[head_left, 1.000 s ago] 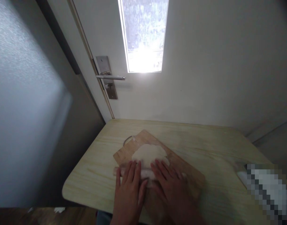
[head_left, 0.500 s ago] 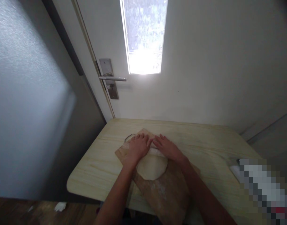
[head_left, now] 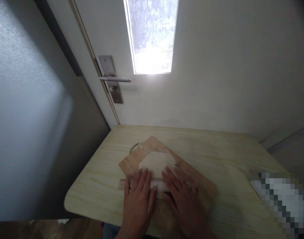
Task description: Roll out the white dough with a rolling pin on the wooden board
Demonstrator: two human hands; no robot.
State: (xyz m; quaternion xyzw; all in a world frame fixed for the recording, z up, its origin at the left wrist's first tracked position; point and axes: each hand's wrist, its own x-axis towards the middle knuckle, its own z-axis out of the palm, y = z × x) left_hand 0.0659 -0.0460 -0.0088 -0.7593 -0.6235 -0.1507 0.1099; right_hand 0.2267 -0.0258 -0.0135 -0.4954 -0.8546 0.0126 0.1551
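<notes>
A flat round of pale dough (head_left: 157, 161) lies on a wooden cutting board (head_left: 191, 181) set at an angle on the light wooden table (head_left: 228, 156). A wooden rolling pin (head_left: 122, 184) lies across the near edge of the dough. My left hand (head_left: 138, 194) rests flat on the pin's left half, fingers stretched out. My right hand (head_left: 181, 191) presses flat on its right half, fingers spread. Most of the pin is hidden under my palms.
A metal ring handle (head_left: 135, 146) sticks out at the board's far left corner. Behind the table stands a white door with a metal lever handle (head_left: 115, 79) and a narrow glass pane (head_left: 152, 35). A blurred object (head_left: 278, 196) sits at the table's right edge.
My hands and the rolling pin have come back from the far edge of the dough to its near edge. The dough round shows again beyond my fingers.
</notes>
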